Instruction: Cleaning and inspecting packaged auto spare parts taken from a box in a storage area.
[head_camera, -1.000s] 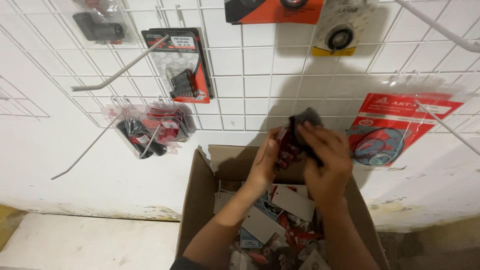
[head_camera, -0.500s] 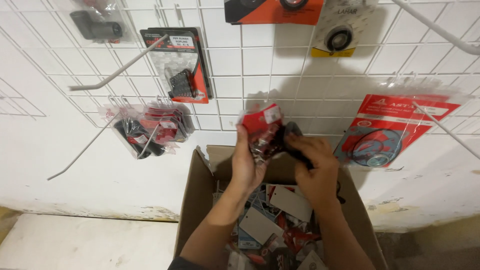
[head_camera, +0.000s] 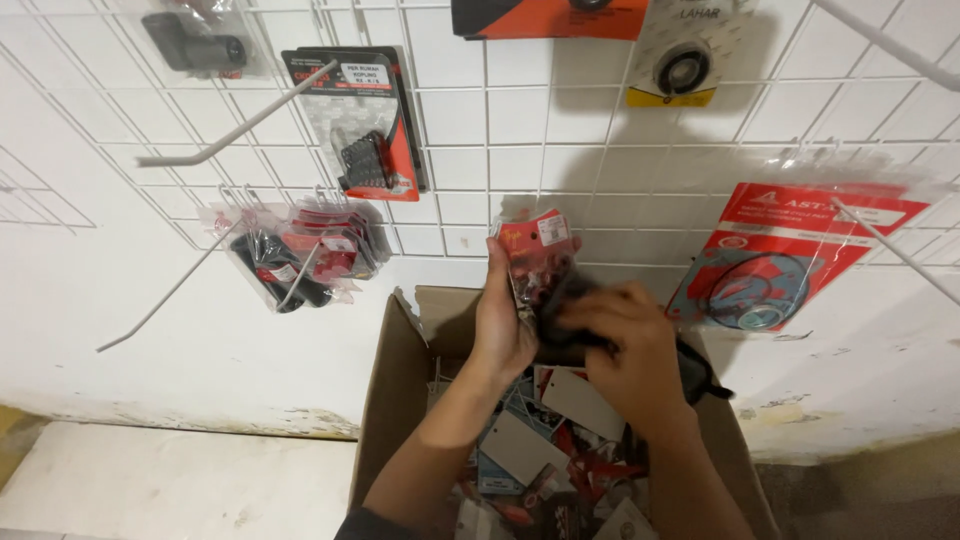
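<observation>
Red packet (head_camera: 535, 250) pinched in the left hand (head_camera: 505, 320) over the box (head_camera: 390, 400). Right hand (head_camera: 630, 350) clutches dark packets (head_camera: 695, 370); they could easily slip.

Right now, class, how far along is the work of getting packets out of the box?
Done: several packets hang on wall-grid hooks. In hand: the left hand holds up a red-topped packet; the right hand grips dark packets beside it. Left: many packets fill the cardboard box, and some hooks stand bare.

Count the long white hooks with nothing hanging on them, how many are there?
4. One sticks out at upper left, one lower left beside the hanging packets, one at top right, one at the right edge. Packets may hide others.
</observation>
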